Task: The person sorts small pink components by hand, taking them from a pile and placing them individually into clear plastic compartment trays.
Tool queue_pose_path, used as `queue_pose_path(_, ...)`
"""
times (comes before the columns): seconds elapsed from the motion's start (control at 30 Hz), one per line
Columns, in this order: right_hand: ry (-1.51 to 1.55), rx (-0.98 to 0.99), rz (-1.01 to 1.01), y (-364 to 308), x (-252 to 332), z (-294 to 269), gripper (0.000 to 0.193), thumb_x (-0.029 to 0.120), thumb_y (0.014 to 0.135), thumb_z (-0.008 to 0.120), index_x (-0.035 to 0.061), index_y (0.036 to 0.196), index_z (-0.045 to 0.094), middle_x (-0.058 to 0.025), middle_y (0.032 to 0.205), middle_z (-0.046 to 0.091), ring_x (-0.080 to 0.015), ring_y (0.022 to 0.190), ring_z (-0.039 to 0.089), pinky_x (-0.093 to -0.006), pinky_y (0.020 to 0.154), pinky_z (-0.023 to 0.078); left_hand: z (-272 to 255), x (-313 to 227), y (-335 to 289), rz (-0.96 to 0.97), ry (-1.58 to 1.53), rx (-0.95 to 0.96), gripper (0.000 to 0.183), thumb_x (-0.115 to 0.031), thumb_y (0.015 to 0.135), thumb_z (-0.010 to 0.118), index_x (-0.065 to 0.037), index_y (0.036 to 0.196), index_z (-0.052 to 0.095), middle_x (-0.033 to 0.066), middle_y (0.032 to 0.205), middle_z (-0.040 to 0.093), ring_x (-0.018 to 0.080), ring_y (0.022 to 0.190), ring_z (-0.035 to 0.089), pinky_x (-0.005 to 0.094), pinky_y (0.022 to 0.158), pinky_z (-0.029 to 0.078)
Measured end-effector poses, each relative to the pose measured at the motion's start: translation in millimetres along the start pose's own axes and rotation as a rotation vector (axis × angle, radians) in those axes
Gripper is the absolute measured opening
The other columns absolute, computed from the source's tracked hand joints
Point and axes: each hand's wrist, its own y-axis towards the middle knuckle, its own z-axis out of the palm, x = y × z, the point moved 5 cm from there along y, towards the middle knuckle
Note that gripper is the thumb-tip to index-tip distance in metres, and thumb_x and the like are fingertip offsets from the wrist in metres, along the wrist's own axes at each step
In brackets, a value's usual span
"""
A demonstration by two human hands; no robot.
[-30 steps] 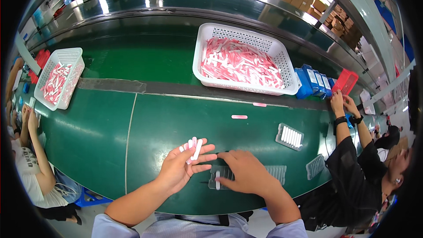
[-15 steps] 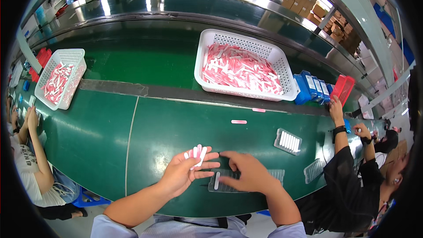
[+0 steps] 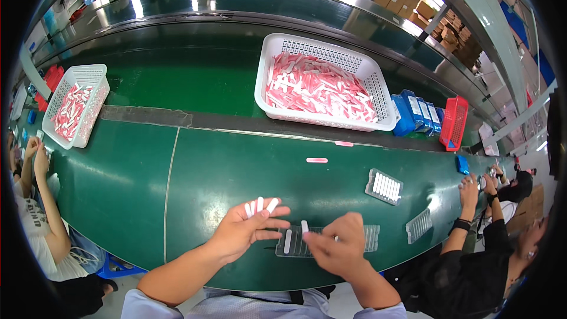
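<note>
My left hand (image 3: 243, 231) is closed with thumb and fingers on several small flat strips (image 3: 260, 204), white with rounded ends, fanned upward; its other fingers spread to the right. In my right hand (image 3: 341, 244), one more white strip (image 3: 305, 226) stands tilted up from the fingertips. Beneath that hand lies a clear slotted plastic tray (image 3: 371, 237), partly covered by the hand. A single white strip (image 3: 287, 241) rests in the tray's slot near its left end.
Ahead, a large white basket (image 3: 264, 97) holds a heap of pink and white strips; a smaller one (image 3: 101, 91) stands left. A filled tray (image 3: 384, 186), another clear tray (image 3: 419, 226), blue packs (image 3: 407, 115) and a red basket (image 3: 453, 123) are to the right. Co-workers sit both sides.
My right hand has taken a strip and moved it over the tray; fewer strips show in my left hand. The co-worker at right has withdrawn a hand from the red basket, which now stands differently.
</note>
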Motion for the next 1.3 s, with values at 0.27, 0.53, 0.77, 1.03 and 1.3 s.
queue_pose_path(0.27,-0.016,0.43,-0.045,-27,8,12,0.04,0.026,0.071,0.084,0.0185,0.11,0.074,-0.0044,0.12,0.064,-0.027,0.106,0.06,-0.0435,0.09,0.044,1,-6,-1,0.072,-0.116,0.006,0.045,0.003,0.101,0.049,0.003,0.146,0.045,0.0238,0.143,0.055,0.0342,0.121,0.065,0.038,0.094,0.061)
queue_pose_path(0.53,0.239,0.116,0.314,0,-7,3,0.043,0.013,0.076,0.082,0.0099,0.118,0.073,-0.0104,0.11,0.067,-0.0266,0.096,0.064,-0.0382,0.083,0.051,24,9,-9,-0.142,0.083,0.275,0.044,-0.007,0.108,0.046,-0.003,0.151,0.042,0.0187,0.149,0.051,0.0339,0.13,0.059,0.0424,0.106,0.053)
queue_pose_path(0.77,0.406,0.312,0.321,10,-15,21,0.029,0.007,0.078,0.079,0.0114,0.107,0.078,-0.0047,0.084,0.064,-0.0168,0.077,0.061,-0.0303,0.067,0.049,29,19,-14,-0.293,0.247,0.428,0.043,-0.01,0.109,0.043,0.002,0.15,0.04,0.0174,0.145,0.053,0.035,0.129,0.06,0.0454,0.106,0.054)
queue_pose_path(1.03,0.599,0.34,0.34,6,-13,22,0.021,0.006,0.079,0.079,0.0099,0.1,0.078,-0.0029,0.08,0.065,-0.0141,0.07,0.056,-0.029,0.063,0.046,36,9,-22,-0.374,0.264,0.508,0.042,-0.01,0.11,0.041,0.0,0.15,0.041,0.0166,0.149,0.049,0.0317,0.128,0.06,0.0431,0.105,0.055)
queue_pose_path(1.3,0.605,0.512,0.403,8,-1,24,0.011,0.015,0.084,0.076,0.0118,0.095,0.078,0.0002,0.071,0.063,-0.0149,0.062,0.054,-0.0303,0.065,0.044,33,19,-24,-0.455,0.346,0.544,0.041,-0.019,0.111,0.042,0.001,0.147,0.045,0.0169,0.144,0.054,0.0324,0.123,0.065,0.0445,0.099,0.058)
